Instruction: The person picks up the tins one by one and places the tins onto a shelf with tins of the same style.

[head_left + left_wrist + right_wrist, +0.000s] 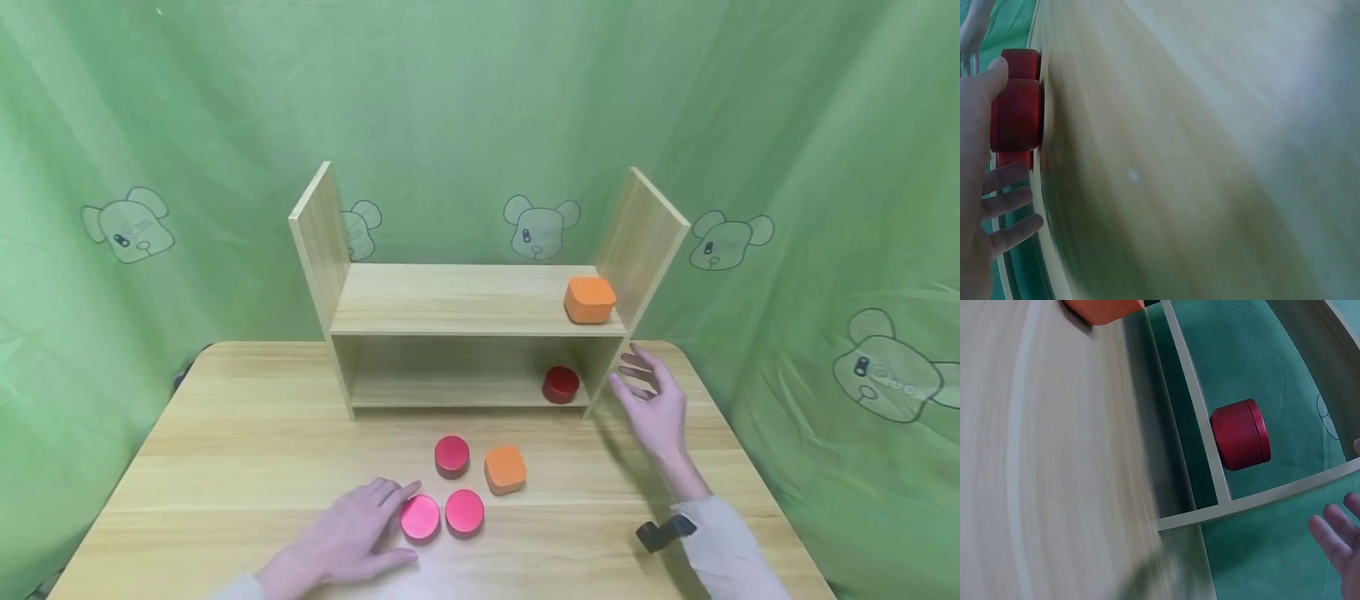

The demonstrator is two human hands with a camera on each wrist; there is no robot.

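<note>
On the table in the head view, my left hand (348,533) spreads its thumb and fingers around the left side of a pinkish-red round tin (420,518). The left wrist view shows the thumb close to a red tin (1019,115) and the other fingers extended; whether they touch it is unclear. Two more red round tins, one beside it (464,512) and one behind (452,456), stand near an orange square tin (506,469). My right hand (656,404), fingers apart and holding nothing, hovers just outside the right side panel of a wooden shelf (465,302).
The shelf's upper board carries an orange square tin (589,300) at its right end. Below it, a dark red round tin (1240,434) sits at the lower board's right end. A green curtain (450,100) hangs behind the wooden table (247,450). A black strap piece (666,533) is at the right wrist.
</note>
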